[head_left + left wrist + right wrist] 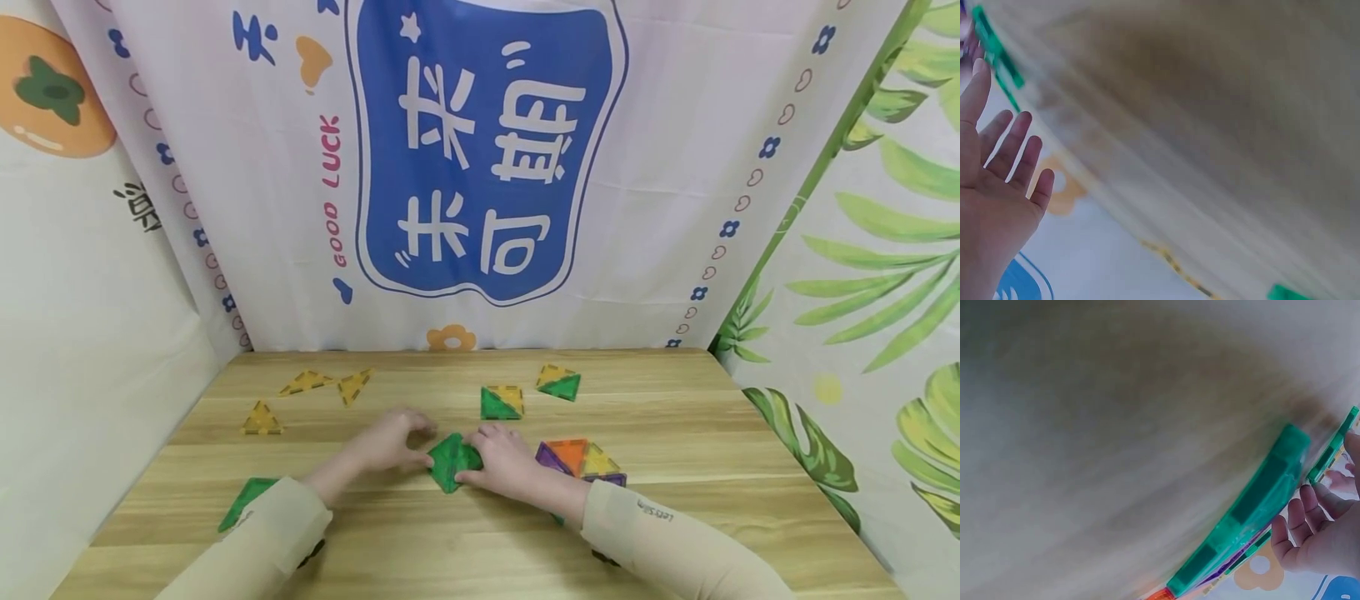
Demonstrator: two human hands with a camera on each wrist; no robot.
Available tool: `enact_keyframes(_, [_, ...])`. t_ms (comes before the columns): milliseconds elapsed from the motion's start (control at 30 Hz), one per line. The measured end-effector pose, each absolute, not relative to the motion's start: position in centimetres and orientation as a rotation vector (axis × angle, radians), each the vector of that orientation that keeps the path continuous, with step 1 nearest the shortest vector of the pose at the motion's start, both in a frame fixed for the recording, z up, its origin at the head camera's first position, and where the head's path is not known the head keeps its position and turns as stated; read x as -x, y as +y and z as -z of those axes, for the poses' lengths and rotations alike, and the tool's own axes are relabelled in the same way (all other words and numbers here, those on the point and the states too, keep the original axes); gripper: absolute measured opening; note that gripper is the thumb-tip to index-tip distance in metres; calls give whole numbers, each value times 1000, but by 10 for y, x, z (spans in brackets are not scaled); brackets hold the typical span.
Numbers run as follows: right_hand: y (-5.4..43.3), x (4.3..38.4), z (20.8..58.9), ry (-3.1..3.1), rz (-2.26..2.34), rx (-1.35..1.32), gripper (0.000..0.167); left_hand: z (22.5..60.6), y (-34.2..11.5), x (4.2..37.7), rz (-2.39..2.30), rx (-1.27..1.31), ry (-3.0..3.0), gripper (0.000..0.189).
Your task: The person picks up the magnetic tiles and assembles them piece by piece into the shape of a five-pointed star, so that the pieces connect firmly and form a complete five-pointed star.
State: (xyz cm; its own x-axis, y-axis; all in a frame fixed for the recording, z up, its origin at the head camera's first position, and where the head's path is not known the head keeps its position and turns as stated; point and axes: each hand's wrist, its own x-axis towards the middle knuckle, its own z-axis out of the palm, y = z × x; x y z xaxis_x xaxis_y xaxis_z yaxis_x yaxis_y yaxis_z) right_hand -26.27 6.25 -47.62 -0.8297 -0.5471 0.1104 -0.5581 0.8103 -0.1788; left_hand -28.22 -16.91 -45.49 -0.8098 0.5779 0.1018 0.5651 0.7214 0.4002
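At mid-table, green triangular magnetic tiles (447, 463) lie side by side in a diamond shape. My right hand (506, 461) pinches the right part of this diamond, thumb at the near side and fingers at the far side. The right wrist view shows the held green edge (1334, 447) by the thumb and index finger of the right hand (1325, 540). On the left of the diamond, my left hand (393, 440) is spread, its thumb tip right at the left corner. Its fingers look straight and separate in the left wrist view, with the green tiles (997, 50) beyond the thumb.
Yellow triangles (262, 419) lie at the back left. Two green-and-yellow squares (502, 402) sit behind the right hand. An orange, purple and yellow tile group (567, 454) is partly behind the right forearm. Another green tile (246, 502) lies beside the left sleeve.
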Motion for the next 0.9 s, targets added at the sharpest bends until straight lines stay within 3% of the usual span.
enact_keyframes(400, [61,260,473,-2843,-222,-1217,46,439,-239,310,-685,-784,2967,70])
enact_keyframes(900, [76,277,474,-2785,-265,-1504,46,452,-288,324,-723,-593,3012,73])
